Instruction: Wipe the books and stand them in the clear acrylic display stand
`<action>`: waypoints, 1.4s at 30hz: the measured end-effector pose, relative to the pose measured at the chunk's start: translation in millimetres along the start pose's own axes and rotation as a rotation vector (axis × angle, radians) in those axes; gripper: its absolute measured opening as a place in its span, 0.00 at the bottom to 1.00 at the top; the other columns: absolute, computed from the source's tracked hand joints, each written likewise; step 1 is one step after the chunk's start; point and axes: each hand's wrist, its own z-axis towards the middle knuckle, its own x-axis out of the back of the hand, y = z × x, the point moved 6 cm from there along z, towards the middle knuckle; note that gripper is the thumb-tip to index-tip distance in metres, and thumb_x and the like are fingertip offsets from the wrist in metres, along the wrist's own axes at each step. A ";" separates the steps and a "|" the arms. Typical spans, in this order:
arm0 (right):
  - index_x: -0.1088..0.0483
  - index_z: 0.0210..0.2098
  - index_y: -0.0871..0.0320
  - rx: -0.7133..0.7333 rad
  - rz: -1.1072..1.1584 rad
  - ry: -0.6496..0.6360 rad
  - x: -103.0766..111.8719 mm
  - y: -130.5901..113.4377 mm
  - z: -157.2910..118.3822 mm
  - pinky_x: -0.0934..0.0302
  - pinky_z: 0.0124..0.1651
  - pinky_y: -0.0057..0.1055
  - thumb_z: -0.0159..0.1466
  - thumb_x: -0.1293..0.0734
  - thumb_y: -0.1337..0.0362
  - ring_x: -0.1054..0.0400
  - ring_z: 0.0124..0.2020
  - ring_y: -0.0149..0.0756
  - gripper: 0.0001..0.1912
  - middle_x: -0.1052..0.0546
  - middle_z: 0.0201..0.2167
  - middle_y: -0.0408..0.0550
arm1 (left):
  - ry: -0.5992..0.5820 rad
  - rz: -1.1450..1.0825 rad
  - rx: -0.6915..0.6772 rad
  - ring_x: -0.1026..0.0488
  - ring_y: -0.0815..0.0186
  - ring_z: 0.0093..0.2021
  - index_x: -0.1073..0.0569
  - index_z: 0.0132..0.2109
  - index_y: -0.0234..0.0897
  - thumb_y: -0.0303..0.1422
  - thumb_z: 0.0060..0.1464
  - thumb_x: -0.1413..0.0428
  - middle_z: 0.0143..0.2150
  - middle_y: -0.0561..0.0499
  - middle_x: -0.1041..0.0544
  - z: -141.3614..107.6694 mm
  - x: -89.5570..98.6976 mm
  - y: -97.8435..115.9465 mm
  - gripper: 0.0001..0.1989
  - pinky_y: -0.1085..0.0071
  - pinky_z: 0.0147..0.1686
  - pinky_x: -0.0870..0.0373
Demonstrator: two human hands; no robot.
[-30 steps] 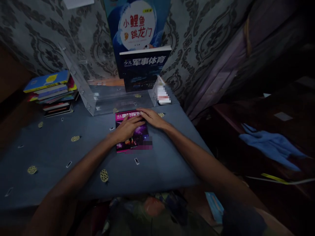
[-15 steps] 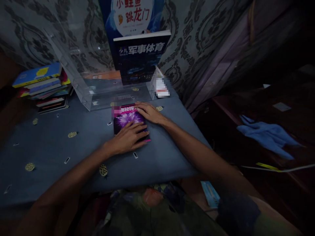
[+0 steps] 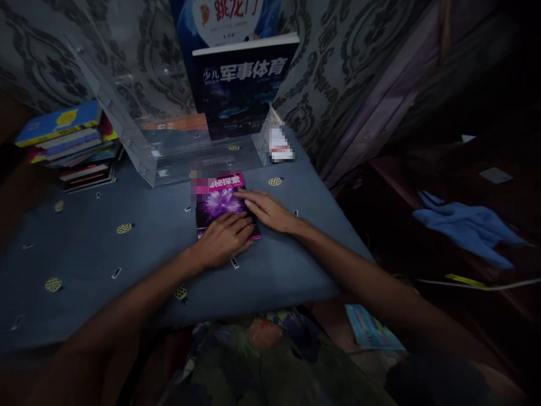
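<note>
A book [image 3: 220, 198] with a purple burst and a pink band on its cover lies flat on the cloth-covered table [image 3: 156, 248]. My left hand [image 3: 227, 237] rests on its lower part, palm down with fingers stretched out. At the book's right edge, my right hand [image 3: 266, 210] touches the cover with extended fingertips. Behind them is a clear acrylic stand [image 3: 146, 160], in which a dark book [image 3: 245, 96] with white lettering leans upright. A larger blue book [image 3: 181, 22] stands behind that one, partly out of view.
To the left, a stack of books [image 3: 78, 144] sits beside the stand. A pixelated white item [image 3: 281, 144] is at the stand's right end. Past the table's right edge lie a blue cloth [image 3: 469, 225] and a pale cord [image 3: 507, 285]. A light-blue booklet [image 3: 372, 328] is below the table.
My right hand has slid down and right along the book, uncovering more of the title. My left hand has shifted slightly, still on the cover. The view has tilted a little downward.
</note>
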 end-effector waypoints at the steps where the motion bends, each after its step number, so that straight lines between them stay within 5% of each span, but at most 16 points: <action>1: 0.33 0.63 0.51 -0.009 0.032 0.000 1.6 -5.7 -8.2 0.41 0.67 0.49 0.75 0.47 0.58 0.34 0.64 0.42 0.23 0.25 0.61 0.49 | 0.011 0.003 -0.004 0.27 0.54 0.61 0.26 0.53 0.31 0.37 0.70 0.51 0.56 0.39 0.21 -0.2 -0.1 0.5 0.16 0.53 0.60 0.30; 8: 0.29 0.61 0.52 -0.093 0.189 0.051 13.5 -22.8 -43.4 0.35 0.61 0.44 0.75 0.45 0.56 0.27 0.57 0.42 0.21 0.21 0.55 0.50 | 0.080 0.003 -0.043 0.24 0.55 0.58 0.25 0.52 0.29 0.34 0.70 0.51 0.52 0.39 0.19 -1.3 3.0 3.9 0.14 0.56 0.58 0.26; 22: 0.23 0.54 0.52 -0.128 0.238 0.084 17.6 -24.1 -41.8 0.31 0.57 0.41 0.74 0.43 0.52 0.24 0.53 0.42 0.22 0.17 0.48 0.48 | 0.131 -0.013 -0.058 0.22 0.57 0.56 0.24 0.51 0.29 0.31 0.70 0.53 0.49 0.40 0.18 0.4 7.8 3.1 0.15 0.58 0.54 0.23; 31: 0.22 0.50 0.52 -0.072 0.120 0.106 16.9 -28.5 -49.0 0.31 0.55 0.42 0.73 0.42 0.56 0.24 0.51 0.43 0.19 0.18 0.47 0.49 | 0.093 -0.114 -0.015 0.23 0.58 0.55 0.22 0.49 0.35 0.40 0.70 0.52 0.49 0.43 0.18 -1.2 7.6 -4.9 0.17 0.58 0.55 0.24; 34: 0.22 0.49 0.55 -0.017 -0.012 0.128 16.8 -33.7 -53.4 0.31 0.53 0.45 0.72 0.41 0.60 0.24 0.48 0.44 0.17 0.18 0.44 0.53 | 0.118 -0.136 0.101 0.23 0.60 0.53 0.23 0.49 0.36 0.38 0.70 0.53 0.50 0.44 0.19 -1.6 9.0 -15.5 0.16 0.59 0.55 0.26; 39: 0.23 0.49 0.56 0.051 -0.127 0.141 9.2 -51.3 -57.3 0.31 0.48 0.44 0.70 0.38 0.65 0.25 0.41 0.44 0.14 0.18 0.39 0.53 | 0.120 -0.060 0.363 0.32 0.52 0.64 0.29 0.60 0.35 0.38 0.70 0.54 0.62 0.39 0.26 -4.8 4.0 -35.2 0.19 0.48 0.64 0.37; 42: 0.24 0.49 0.56 0.104 -0.109 0.110 -5.1 -75.0 -61.8 0.30 0.48 0.45 0.69 0.38 0.66 0.25 0.41 0.44 0.13 0.17 0.39 0.53 | 0.090 -0.078 0.358 0.25 0.56 0.54 0.26 0.54 0.37 0.37 0.70 0.56 0.52 0.43 0.21 -3.1 8.0 -38.2 0.17 0.54 0.58 0.31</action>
